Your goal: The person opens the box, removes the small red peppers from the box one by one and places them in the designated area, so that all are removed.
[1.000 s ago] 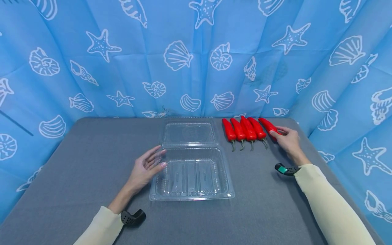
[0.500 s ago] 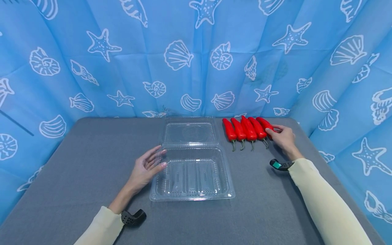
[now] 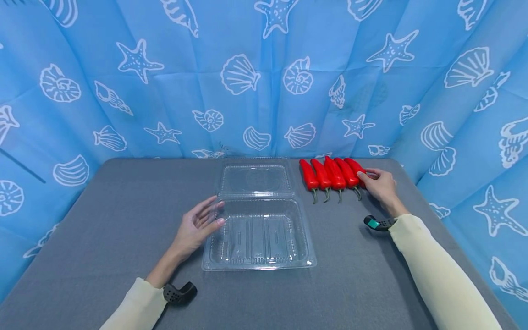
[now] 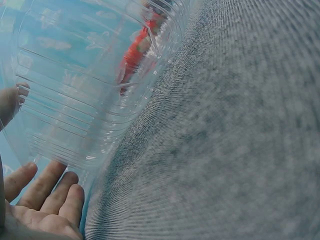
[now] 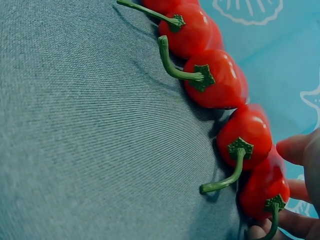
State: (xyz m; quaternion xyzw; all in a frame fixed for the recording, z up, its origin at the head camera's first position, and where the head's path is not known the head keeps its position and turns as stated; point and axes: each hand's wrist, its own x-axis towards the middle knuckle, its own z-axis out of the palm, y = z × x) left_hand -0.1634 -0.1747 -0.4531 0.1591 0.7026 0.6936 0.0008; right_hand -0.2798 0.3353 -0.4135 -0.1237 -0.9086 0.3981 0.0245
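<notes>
**Right hand on the end pepper, left hand at the open clamshell**

The right hand's fingers (image 5: 300,150) curl round the rightmost red pepper (image 3: 357,167), thumb tip on its near side and fingertips on its far side; the right wrist view shows fingertips on both sides of that pepper's stem end, so the right hand (image 3: 380,185) grips it where it lies on the desk (image 3: 123,220). This pepper touches its neighbour and closes a row of red peppers (image 3: 327,175) lying side by side, green stems pointing toward the person. The row sits at about 2 o'clock from the desk's middle, near the back edge.

The left hand's fingers (image 4: 47,185) are relaxed and slightly spread, palm turned toward the clear plastic clamshell container (image 3: 257,233). In the head view the fingertips lie against the tray's left rim at 9 o'clock; whether they press it or merely touch, I cannot tell. The left hand (image 3: 194,229) holds nothing.

The container lies open at the desk's centre, its lid (image 3: 255,179) folded back flat at 12 o'clock, just left of the peppers. Both arms wear pale sleeves (image 3: 437,275), with dark wrist-mounted devices. A blue curtain (image 3: 264,78) printed with white shells and starfish surrounds the desk.
</notes>
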